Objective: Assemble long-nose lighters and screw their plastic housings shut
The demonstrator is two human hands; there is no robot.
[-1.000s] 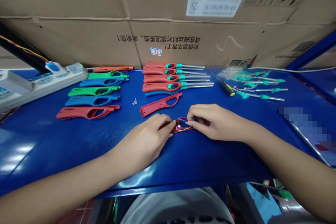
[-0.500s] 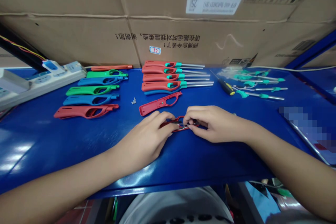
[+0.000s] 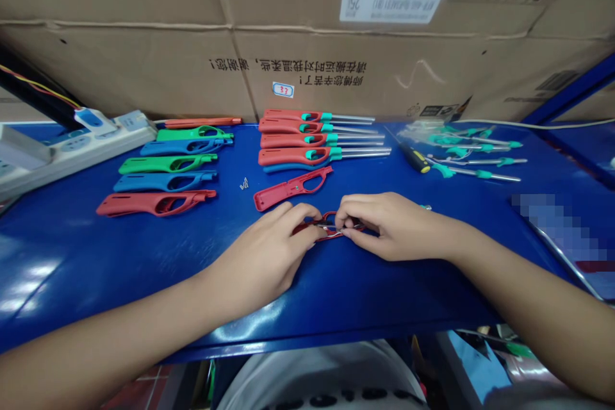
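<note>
My left hand (image 3: 281,245) is closed on the left part of a red lighter shell (image 3: 330,235) lying low over the table. My right hand (image 3: 389,227) pinches at the shell's right part, where thin wires and a metal piece show between the fingertips; its fingers cover much of it. Just behind my hands lies a separate red half shell (image 3: 293,189), its inner side up. Small screws (image 3: 244,184) are to its left. A silvery tube end with a bit of green peeks out behind my right wrist.
Red lighters with metal tubes (image 3: 295,155) lie in a row at the back. Coloured shells (image 3: 156,204) and a power strip (image 3: 72,147) are at left. Green-tipped parts (image 3: 485,174), a screwdriver (image 3: 416,159) and a flat dark device (image 3: 562,237) are at right. A cardboard box (image 3: 168,83) stands behind.
The fingertips of my right hand have shifted slightly at the wires inside the red shell. My left hand keeps its hold. The view has moved very little.
</note>
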